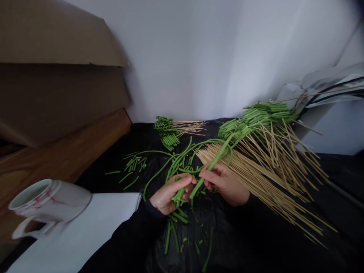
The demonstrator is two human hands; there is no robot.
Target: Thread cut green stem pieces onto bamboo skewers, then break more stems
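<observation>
My left hand (173,191) is closed around a few short cut pieces of long bean (179,197), their ends sticking out below the fingers. In my right hand (223,182), thumb and fingers pinch a long green bean (220,153) that slants up and away; its near end lies close to my left fingertips. Behind the hands is a loose tangle of whole long beans (178,161). To the right, a fan of bare bamboo skewers (256,176) lies on the black plastic sheet (113,185). Short bean pieces (170,237) and scraps are scattered below my hands.
Skewered bean pieces lie in a small pile (167,132) at the wall and a larger pile (258,117) at back right. A white mug (65,201) stands at left by a white sheet (108,212). A cardboard box (62,91) rises at left, a plastic bag (332,83) at far right.
</observation>
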